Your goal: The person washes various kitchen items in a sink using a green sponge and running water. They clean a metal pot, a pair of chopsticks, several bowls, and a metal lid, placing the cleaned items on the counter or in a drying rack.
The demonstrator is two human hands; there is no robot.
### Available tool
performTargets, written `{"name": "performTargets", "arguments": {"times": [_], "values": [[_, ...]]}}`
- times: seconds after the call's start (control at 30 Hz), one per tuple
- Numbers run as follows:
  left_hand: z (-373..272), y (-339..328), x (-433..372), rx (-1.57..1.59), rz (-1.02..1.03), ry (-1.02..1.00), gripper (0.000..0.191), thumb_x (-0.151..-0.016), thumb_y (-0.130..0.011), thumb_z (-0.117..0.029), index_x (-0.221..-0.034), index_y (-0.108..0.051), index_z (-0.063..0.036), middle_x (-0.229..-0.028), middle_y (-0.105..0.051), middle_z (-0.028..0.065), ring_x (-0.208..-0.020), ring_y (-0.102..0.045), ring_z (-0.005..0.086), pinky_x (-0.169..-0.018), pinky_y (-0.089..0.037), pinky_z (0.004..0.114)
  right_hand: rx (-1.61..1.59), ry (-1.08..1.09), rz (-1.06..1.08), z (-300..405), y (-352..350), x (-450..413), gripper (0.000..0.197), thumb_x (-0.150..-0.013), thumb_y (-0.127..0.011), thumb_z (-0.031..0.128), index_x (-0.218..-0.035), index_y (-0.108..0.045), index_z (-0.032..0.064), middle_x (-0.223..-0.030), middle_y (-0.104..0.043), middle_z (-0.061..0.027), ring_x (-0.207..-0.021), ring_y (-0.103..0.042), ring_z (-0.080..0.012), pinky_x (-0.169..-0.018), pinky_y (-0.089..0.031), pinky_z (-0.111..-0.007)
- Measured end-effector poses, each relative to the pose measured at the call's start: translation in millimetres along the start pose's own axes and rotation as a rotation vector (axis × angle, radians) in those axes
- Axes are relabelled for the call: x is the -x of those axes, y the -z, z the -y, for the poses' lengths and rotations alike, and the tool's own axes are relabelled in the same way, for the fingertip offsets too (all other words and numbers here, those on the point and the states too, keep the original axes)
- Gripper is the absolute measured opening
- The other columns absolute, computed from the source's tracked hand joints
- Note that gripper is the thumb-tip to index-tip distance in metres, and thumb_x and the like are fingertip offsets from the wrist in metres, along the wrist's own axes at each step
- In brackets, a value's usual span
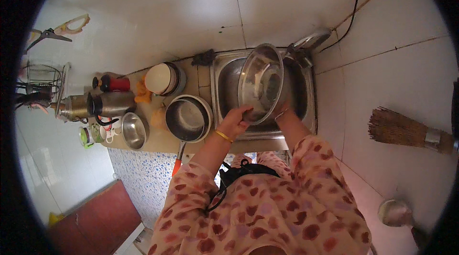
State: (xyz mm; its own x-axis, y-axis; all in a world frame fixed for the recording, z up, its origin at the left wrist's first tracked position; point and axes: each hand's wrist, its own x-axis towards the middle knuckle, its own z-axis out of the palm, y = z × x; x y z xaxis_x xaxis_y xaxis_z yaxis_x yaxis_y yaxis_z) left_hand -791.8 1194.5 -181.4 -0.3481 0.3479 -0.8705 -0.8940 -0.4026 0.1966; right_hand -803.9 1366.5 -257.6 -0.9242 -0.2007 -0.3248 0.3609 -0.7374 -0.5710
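Note:
A round metal basin (261,79) is tilted up on its side over the stainless-steel sink (229,70). My left hand (238,120), with a yellow bangle at its wrist, grips the basin's near rim on its left side. On the other side of the basin, my right hand (283,108) reaches against its outer wall; its fingers are mostly hidden behind the metal, so their hold is unclear. The metal faucet (312,40) stands at the sink's back right corner, just beyond the basin.
Left of the sink are a frying pan (186,118) over a pale bowl, stacked bowls (157,77), a steel bowl (133,130), orange cloths (142,92), mugs (109,133) and a metal jug (116,104). A dark scrubber (203,58) lies by the sink. A straw brush (398,127) hangs at right.

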Motion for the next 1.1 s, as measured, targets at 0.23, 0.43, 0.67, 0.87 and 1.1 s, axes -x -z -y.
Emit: {"name": "performTargets", "arguments": {"times": [0.23,0.43,0.67,0.87,1.1], "values": [[-12,13,-21,-0.185,-0.254,-0.275,0.016,-0.079,-0.059,-0.02,-0.084,-0.057,-0.0052,-0.068,-0.052,0.003,-0.049,-0.041,0.0125,-0.036,-0.027,0.024,-0.168,-0.196,-0.216,-26,-2,5,0.039,-0.089,-0.044,0.04,-0.115,-0.052,0.0109,-0.108,-0.059,-0.0053,-0.092,-0.057,-0.0189,-0.076,-0.049,-0.031],[-36,33,-25,-0.172,-0.434,-0.439,0.023,-0.078,-0.058,-0.02,-0.083,-0.055,0.0016,-0.073,-0.056,0.0066,-0.055,-0.052,0.0187,-0.04,-0.039,0.03,-0.21,-0.223,-0.033,74,-22,8,0.037,-0.087,-0.048,0.043,-0.103,-0.057,0.0105,-0.092,-0.062,-0.0042,-0.075,-0.061,-0.0182,-0.057,-0.051,-0.033],[-50,57,21,-0.706,-0.529,-0.896,0.031,-0.077,-0.051,-0.013,-0.103,-0.052,0.002,-0.082,-0.06,0.0212,-0.068,-0.06,0.0337,-0.058,-0.049,0.041,-0.171,-0.043,-0.279,93,-51,-33,0.034,-0.083,-0.058,0.035,-0.105,-0.057,0.0083,-0.096,-0.062,-0.0063,-0.083,-0.06,-0.0223,-0.068,-0.05,-0.036],[-61,3,71,-1.031,-0.58,-1.345,0.056,-0.077,-0.051,-0.008,-0.131,-0.035,-0.015,-0.112,-0.053,0.0204,-0.095,-0.053,0.0394,-0.076,-0.047,0.045,-0.058,-0.102,-0.367,74,-5,-46,0.033,-0.084,-0.059,0.022,-0.112,-0.054,0.0064,-0.109,-0.057,-0.0058,-0.097,-0.055,-0.0206,-0.083,-0.046,-0.035],[-54,0,100,-1.085,-0.515,-1.428,0.06,-0.073,-0.052,0.002,-0.13,-0.038,-0.0143,-0.123,-0.048,0.0137,-0.103,-0.051,0.0354,-0.086,-0.044,0.039,0.343,0.026,-0.345,89,-16,-47,0.044,-0.084,-0.057,0.023,-0.123,-0.045,0.0056,-0.113,-0.054,-0.007,-0.096,-0.054,-0.0211,-0.08,-0.046,-0.037]]}}
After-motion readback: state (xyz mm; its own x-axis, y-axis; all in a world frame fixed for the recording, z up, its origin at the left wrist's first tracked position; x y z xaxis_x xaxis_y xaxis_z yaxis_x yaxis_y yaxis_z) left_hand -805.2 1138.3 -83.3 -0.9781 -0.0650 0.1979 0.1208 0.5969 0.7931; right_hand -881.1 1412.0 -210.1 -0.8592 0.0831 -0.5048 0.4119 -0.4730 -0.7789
